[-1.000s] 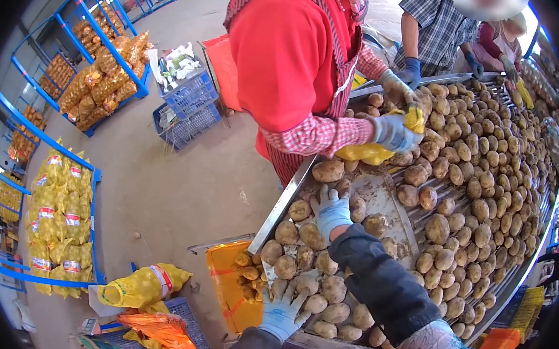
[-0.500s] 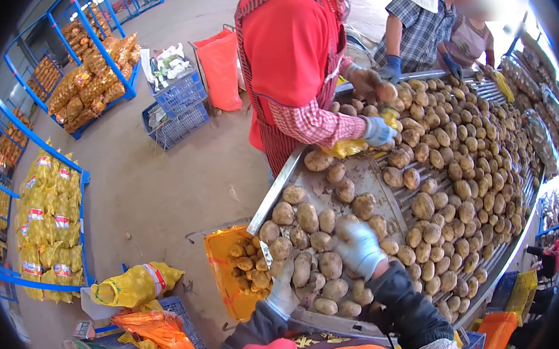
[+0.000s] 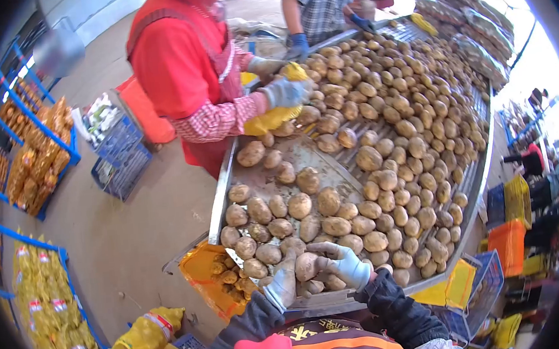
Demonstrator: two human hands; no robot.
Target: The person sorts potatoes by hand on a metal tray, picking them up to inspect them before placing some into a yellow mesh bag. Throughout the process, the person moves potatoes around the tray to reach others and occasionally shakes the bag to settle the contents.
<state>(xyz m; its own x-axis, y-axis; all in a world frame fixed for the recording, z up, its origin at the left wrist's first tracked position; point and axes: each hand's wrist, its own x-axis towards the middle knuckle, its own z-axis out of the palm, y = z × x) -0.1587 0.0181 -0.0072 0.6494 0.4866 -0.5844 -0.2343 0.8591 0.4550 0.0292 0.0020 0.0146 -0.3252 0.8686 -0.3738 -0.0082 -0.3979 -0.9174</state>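
Note:
Both my hands wear pale, soiled gloves and are low over the near end of a metal sorting table (image 3: 320,153). A brown potato (image 3: 307,266) sits between them. My right hand (image 3: 341,265) grips its right side, thumb and fingers curled. My left hand (image 3: 282,282) closes against its left side, its far fingertips partly merged with the potatoes behind. Loose potatoes (image 3: 300,205) lie around and beyond both hands, some with soil on them. Beyond the bare metal, many more potatoes (image 3: 412,126) cover the slatted part.
Left of the table's corner hangs an orange-yellow sack (image 3: 199,271) with small potatoes inside. Across from me, a co-worker in red (image 3: 175,71) holds a yellow net bag (image 3: 272,120). Other people stand farther back. A filled yellow net sack (image 3: 145,336) lies at lower left; crates (image 3: 484,277) stand at right.
My view has swung right, so the table appears farther left. My hands have come together on one potato; my right hand was farther over the pile. The co-worker's gloved hands have lifted the yellow bag.

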